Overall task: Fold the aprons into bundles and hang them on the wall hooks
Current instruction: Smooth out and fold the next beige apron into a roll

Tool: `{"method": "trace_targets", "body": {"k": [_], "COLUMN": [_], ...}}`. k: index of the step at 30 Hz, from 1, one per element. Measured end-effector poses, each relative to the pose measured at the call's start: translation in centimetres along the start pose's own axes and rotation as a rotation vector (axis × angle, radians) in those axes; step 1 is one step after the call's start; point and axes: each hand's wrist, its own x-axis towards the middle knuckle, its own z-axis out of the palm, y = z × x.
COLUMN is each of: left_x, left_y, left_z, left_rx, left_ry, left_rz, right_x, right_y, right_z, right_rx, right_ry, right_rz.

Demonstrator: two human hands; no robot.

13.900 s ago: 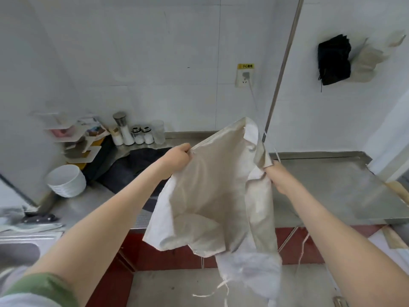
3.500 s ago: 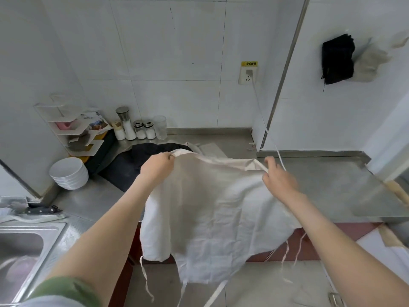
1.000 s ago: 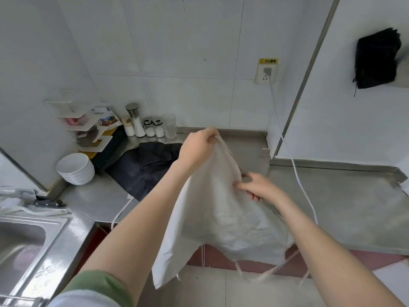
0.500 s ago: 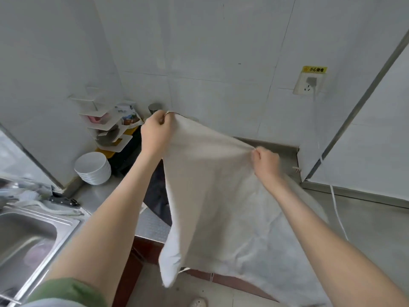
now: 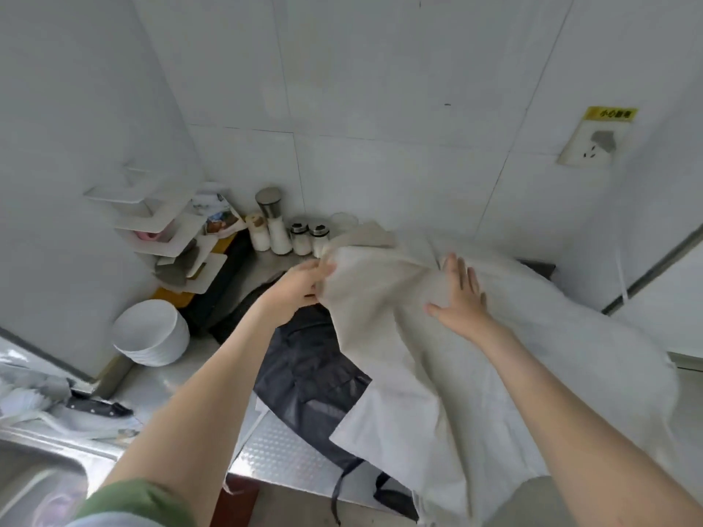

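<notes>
Looking through the head camera, I see the cream apron (image 5: pixel 437 355) spread over the steel counter (image 5: pixel 281 450). Its near part hangs off the front edge and its left side lies across a black apron (image 5: pixel 312 374). My left hand (image 5: pixel 300 287) pinches the far left corner of the cream apron between thumb and fingers. My right hand (image 5: pixel 460 298) lies flat on the cloth with its fingers spread, gripping nothing and only pressing it down.

I judge the cloth to be light, thin and limp. It wrinkles under my palm, should slide easily on the steel, and will sag wherever I leave it unsupported. The corners and hemmed edges look like the best places to pinch, with one flat hand anchoring the fold line.

Half a second ago both my hands gripped the top edge and held the apron up in front of the wall, hanging free. Now it is down on the counter, my right hand has let go and opened flat, and more of the black apron shows. The wall hooks are out of view.
</notes>
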Motion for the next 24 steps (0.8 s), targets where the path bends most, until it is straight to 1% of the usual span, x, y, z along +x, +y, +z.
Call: {"method": "trace_targets", "body": {"k": [2, 4, 5, 8, 10, 12, 13, 14, 15, 17, 19, 24], "left_x": [1.4, 2.4, 2.9, 4.1, 4.7, 4.8, 4.8, 4.8, 4.8, 4.9, 5.1, 4.5], "left_y": [-1.7, -2.7, -3.1, -4.5, -5.8, -7.2, -7.7, -8.0, -8.3, -8.8, -8.8, -8.3], "left_z": [0.8, 1.7, 2.1, 2.9, 2.8, 2.9, 3.2, 3.6, 4.0, 5.1, 5.6, 4.9], "left_rx": [0.067, 0.065, 0.038, 0.031, 0.139, 0.250, 0.236, 0.187, 0.124, 0.016, 0.005, 0.229], "left_ry": [0.005, 0.039, 0.055, 0.059, -0.048, -0.250, -0.342, -0.390, -0.395, -0.349, -0.227, 0.269], "left_rz": [-0.040, -0.063, -0.085, -0.136, -0.133, -0.116, -0.107, -0.091, -0.058, -0.018, 0.006, 0.040], "right_x": [-0.2, -0.3, -0.5, -0.5, -0.6, -0.6, -0.5, -0.5, -0.5, -0.5, -0.4, 0.3], "right_y": [0.4, 0.2, 0.0, 0.1, 0.4, 0.9, 1.2, 1.5, 1.7, 2.3, 2.8, 3.7], "right_z": [1.5, 2.4, 2.7, 4.0, 4.7, 5.5, 5.8, 6.1, 6.4, 6.8, 7.0, 8.1], "right_rx": [0.086, 0.217, 0.244, 0.103, 0.041, 0.043, 0.058, 0.075, 0.083, 0.087, 0.080, 0.006], "right_ry": [-0.084, -0.192, -0.255, -0.408, -0.458, -0.473, -0.475, -0.472, -0.460, -0.432, -0.422, -0.447], "right_rz": [-0.051, -0.084, -0.092, -0.123, -0.110, -0.087, -0.069, -0.053, -0.046, -0.032, -0.019, 0.023]}}
